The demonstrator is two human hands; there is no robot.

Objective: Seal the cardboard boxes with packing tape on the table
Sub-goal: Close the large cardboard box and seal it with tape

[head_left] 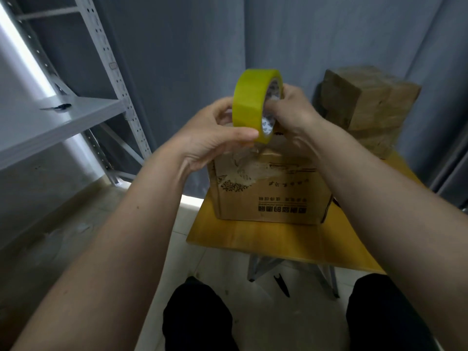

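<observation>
A yellow roll of packing tape (pixel 250 102) is held up in front of me, above a printed cardboard box (pixel 271 191) that stands on the small wooden table (pixel 253 236). My left hand (pixel 215 133) grips the roll from the left, thumb along its lower edge. My right hand (pixel 293 110) holds the roll's right side, its fingers curled at the core. Old clear tape shows crumpled on the box's top front edge. The box's top is mostly hidden behind my hands.
A stack of taped brown boxes (pixel 367 105) sits at the table's far right. A grey metal shelf rack (pixel 63 115) stands to the left. Grey curtains hang behind. My knees (pixel 197 317) are below, and a dark tool (pixel 281 285) lies on the floor under the table.
</observation>
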